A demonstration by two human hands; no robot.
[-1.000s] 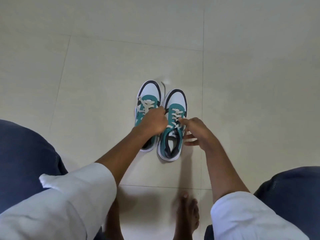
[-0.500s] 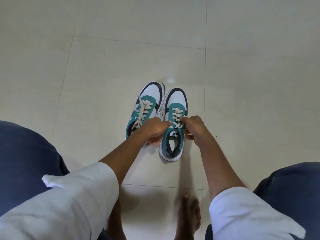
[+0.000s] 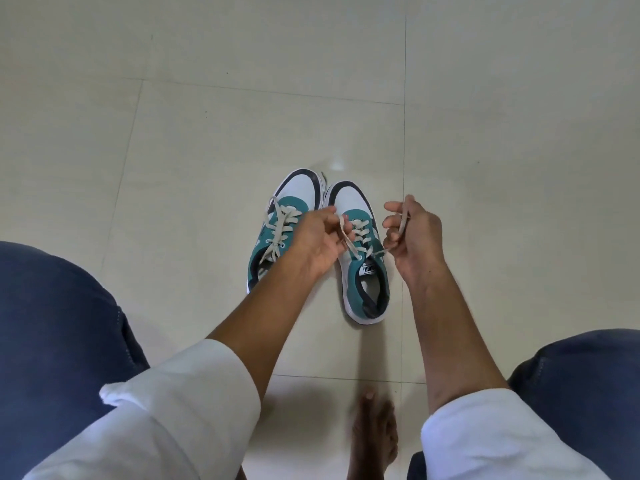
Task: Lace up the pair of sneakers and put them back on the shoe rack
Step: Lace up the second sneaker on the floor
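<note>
Teal and white: the pair of sneakers sits toes-away on the pale tiled floor (image 3: 207, 150), side by side and nearly touching at the toe caps; the left sneaker (image 3: 280, 223) is angled a little, the right sneaker (image 3: 363, 271) lies straighter
Laces: the left sneaker looks threaded up its eyelets, its lace (image 3: 277, 230) lying slack and untied as far as I can tell; the right sneaker's lace (image 3: 349, 244) is drawn up out of the top eyelets
Left hand: the left hand (image 3: 318, 237) has its grip closed on one end of the right sneaker's lace, pinched in the fingers above the tongue
Right hand: the right hand (image 3: 412, 233) grips the other end, the strand running up through curled fingers; both ends look lifted clear of the shoe
Step in hand: my guess is snugging the lace before tying the right sneaker
Doing it well: pull both ends evenly so the crossings flatten; keep the tongue centred; hold tension while crossing the ends, or the top rows may slacken; the shoe is light and unweighted, so a hard tug could lift or slide it on the smooth tile
Left to do: a knot here, perhaps one on the left sneaker too; the shoe rack is not in view
Around: a bare foot (image 3: 374, 434) stands close below the sneakers
</note>
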